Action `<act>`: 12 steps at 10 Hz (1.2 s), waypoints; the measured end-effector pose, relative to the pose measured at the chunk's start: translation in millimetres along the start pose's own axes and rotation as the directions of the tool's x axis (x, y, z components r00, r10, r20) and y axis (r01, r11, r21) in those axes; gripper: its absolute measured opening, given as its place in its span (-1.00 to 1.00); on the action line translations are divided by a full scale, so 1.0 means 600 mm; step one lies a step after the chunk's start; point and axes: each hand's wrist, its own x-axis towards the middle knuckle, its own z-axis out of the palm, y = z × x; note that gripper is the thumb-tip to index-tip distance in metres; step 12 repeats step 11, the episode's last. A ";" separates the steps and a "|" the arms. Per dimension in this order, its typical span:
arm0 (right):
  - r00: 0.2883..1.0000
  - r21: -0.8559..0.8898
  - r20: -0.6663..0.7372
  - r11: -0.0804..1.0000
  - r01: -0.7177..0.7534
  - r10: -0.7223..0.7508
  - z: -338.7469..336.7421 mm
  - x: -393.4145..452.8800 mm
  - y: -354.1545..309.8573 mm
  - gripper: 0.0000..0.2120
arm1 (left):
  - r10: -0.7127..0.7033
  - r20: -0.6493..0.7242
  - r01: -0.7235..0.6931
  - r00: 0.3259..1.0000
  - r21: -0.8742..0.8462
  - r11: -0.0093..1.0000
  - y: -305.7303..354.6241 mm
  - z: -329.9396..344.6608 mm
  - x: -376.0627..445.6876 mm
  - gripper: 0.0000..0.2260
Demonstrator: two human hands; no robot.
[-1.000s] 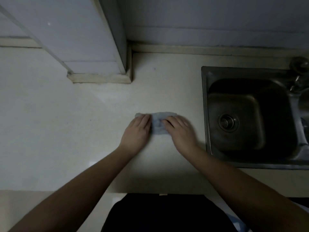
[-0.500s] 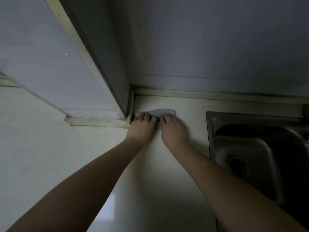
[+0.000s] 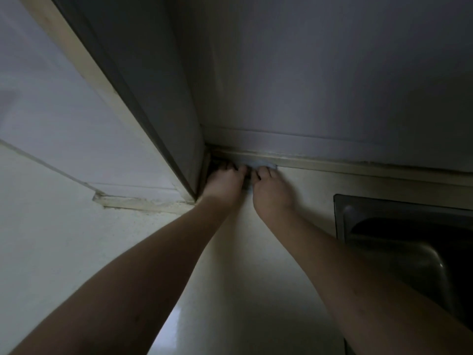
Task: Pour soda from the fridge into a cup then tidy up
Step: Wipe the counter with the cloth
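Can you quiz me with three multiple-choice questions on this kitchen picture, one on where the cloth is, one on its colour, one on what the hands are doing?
1. Where is the cloth?
A. In the sink
B. At the back of the countertop against the wall, near the corner
C. Hanging on the wall

2. What colour is the cloth?
A. Red
B. Pale blue
C. Black

3. What are the left hand and right hand doing?
A. Both are on the cloth
B. Both are raised in the air
C. One grips the sink rim

Answers: B, its strip lies along the wall base on the countertop; B, pale blue shows past the fingers; A, both hands sit side by side on it.
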 end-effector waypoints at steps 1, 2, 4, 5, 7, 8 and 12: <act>1.000 0.019 0.001 1.000 -0.007 0.007 0.008 0.004 0.001 -0.48 | -0.001 -0.001 0.001 1.000 0.051 0.999 -0.002 0.005 0.005 -0.68; 0.999 0.058 0.010 0.997 -0.053 0.053 -0.001 0.000 -0.011 -0.53 | 0.001 0.000 -0.001 1.000 0.069 0.998 0.003 -0.001 0.002 -0.71; 1.000 0.106 -0.010 0.994 -0.006 0.008 -0.009 -0.017 -0.003 -0.50 | -0.079 0.036 0.081 0.996 -0.084 0.993 0.014 -0.001 -0.018 -0.66; 1.000 0.214 -0.016 0.977 -0.021 0.025 -0.009 -0.060 0.013 -0.42 | -0.114 0.108 0.126 0.988 -0.112 0.986 0.011 -0.004 -0.045 -0.53; 0.978 0.278 -0.023 0.941 -0.194 0.208 -0.020 -0.167 -0.010 -0.51 | 0.003 -0.041 -0.005 0.999 -0.045 0.999 0.006 -0.057 -0.146 -0.58; 0.984 0.303 0.009 0.937 -0.172 0.178 -0.041 -0.213 -0.037 -0.48 | 0.042 -0.009 -0.042 0.999 -0.010 0.999 -0.003 -0.070 -0.206 -0.52; 0.986 0.271 -0.100 0.957 -0.101 0.133 -0.106 -0.402 -0.120 -0.45 | 0.125 0.018 -0.125 0.992 0.002 0.992 -0.042 -0.102 -0.421 -0.46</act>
